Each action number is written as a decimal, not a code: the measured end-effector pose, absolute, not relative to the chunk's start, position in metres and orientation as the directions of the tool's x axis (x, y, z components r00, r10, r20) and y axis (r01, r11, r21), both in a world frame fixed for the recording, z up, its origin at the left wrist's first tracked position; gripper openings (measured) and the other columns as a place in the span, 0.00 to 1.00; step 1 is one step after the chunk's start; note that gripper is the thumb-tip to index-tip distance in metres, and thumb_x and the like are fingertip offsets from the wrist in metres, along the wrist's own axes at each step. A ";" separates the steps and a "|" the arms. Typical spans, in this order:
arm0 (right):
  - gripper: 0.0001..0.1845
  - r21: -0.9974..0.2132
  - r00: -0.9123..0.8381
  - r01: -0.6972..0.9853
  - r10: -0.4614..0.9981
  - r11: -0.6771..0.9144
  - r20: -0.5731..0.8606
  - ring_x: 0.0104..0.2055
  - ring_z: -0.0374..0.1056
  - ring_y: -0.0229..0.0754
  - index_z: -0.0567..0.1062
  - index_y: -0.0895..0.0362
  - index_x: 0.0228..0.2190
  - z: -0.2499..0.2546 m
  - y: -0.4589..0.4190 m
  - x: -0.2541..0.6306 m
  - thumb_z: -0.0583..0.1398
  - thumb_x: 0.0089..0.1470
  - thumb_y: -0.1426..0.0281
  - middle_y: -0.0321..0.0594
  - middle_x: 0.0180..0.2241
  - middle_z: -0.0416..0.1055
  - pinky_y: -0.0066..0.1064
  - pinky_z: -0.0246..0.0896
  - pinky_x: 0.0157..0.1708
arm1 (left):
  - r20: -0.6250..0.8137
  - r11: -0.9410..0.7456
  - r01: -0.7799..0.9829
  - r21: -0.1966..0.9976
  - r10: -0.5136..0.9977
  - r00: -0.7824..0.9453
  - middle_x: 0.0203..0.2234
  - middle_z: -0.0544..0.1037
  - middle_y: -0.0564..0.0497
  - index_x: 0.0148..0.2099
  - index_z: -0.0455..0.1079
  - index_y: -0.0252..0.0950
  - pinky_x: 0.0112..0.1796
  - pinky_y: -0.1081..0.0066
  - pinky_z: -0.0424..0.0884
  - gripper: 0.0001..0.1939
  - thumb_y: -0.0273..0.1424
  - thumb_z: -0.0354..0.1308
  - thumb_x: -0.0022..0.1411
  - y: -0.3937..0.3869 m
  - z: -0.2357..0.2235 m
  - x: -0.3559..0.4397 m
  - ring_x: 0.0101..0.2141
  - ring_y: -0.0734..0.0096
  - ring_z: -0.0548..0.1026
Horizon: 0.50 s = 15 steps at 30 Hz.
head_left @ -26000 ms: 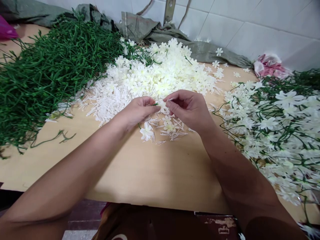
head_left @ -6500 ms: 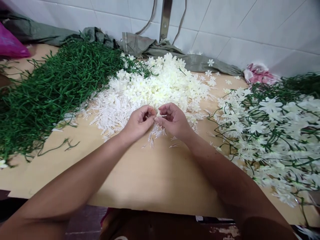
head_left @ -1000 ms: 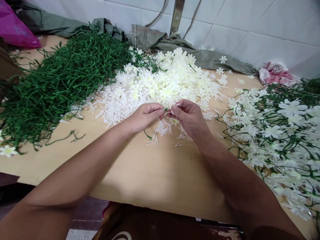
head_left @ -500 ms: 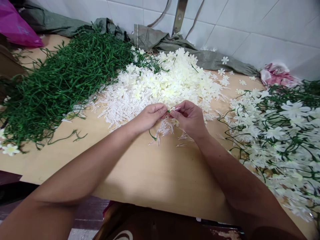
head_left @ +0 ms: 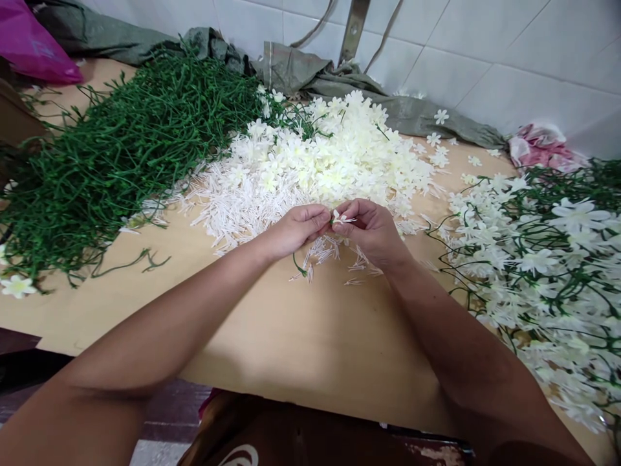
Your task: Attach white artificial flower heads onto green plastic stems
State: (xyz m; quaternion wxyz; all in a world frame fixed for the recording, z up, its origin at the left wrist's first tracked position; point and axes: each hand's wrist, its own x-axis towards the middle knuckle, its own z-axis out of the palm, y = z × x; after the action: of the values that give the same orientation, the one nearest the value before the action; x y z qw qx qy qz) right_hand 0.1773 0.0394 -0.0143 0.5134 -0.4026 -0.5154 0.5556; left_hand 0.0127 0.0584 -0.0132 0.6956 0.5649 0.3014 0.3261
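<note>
My left hand [head_left: 305,228] is closed on a green plastic stem [head_left: 298,266], whose lower end hangs out beneath the palm. Facing it, my right hand [head_left: 372,232] pinches a small white artificial flower [head_left: 341,218] between thumb and forefinger. The flower meets the stem's tip where the fingertips of both hands come together; the exact join is hidden. Just beyond the hands rises a heap of loose cream-white blossoms [head_left: 334,145], with a spread of thin white stamens [head_left: 233,207] on its left. A few more stamens [head_left: 323,249] lie under my fingers.
A big pile of green stems [head_left: 140,142] covers the table's left side. Stemmed white flowers [head_left: 543,272] are heaped at the right. A grey-green sack [head_left: 388,110] runs along the tiled wall. A pink bag [head_left: 33,45] and a red-and-white bag [head_left: 548,147] lie at the back.
Within the last second, the white flower has come into clearer view against the stem tip at my fingertips. Both hands stay together, and the view has shifted slightly.
</note>
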 end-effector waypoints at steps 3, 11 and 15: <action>0.21 -0.987 -0.192 -0.159 0.981 0.006 0.037 0.29 0.67 0.32 0.69 0.56 0.19 -0.014 0.039 0.179 0.75 0.26 0.67 0.32 0.28 0.72 0.27 0.67 0.32 | -0.037 0.123 -0.096 0.988 0.781 0.623 0.15 0.58 0.60 0.23 0.59 0.34 0.18 0.75 0.43 0.27 0.52 0.62 0.50 0.059 -0.013 0.013 0.16 0.85 0.51; 0.19 -0.992 -0.281 -0.120 0.960 -0.039 -0.003 0.29 0.68 0.33 0.70 0.57 0.18 -0.012 0.042 0.184 0.75 0.27 0.68 0.32 0.25 0.71 0.27 0.65 0.31 | 0.017 0.024 -0.052 0.998 0.738 0.674 0.15 0.57 0.59 0.23 0.59 0.35 0.21 0.73 0.47 0.21 0.45 0.57 0.59 0.057 -0.013 0.012 0.18 0.82 0.53; 0.18 -0.997 -0.285 -0.082 0.958 0.009 0.032 0.32 0.66 0.33 0.70 0.58 0.17 -0.010 0.041 0.185 0.74 0.28 0.69 0.33 0.29 0.69 0.27 0.64 0.32 | -0.001 0.035 -0.035 0.999 0.725 0.689 0.15 0.56 0.60 0.25 0.61 0.35 0.21 0.74 0.48 0.18 0.42 0.57 0.58 0.056 -0.011 0.013 0.18 0.81 0.52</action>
State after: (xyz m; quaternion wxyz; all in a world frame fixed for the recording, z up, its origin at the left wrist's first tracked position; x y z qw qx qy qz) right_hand 0.1846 0.0411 -0.0095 0.4473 -0.3968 -0.5518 0.5814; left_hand 0.0126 0.0561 -0.0107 0.6661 0.6332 0.2721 0.2853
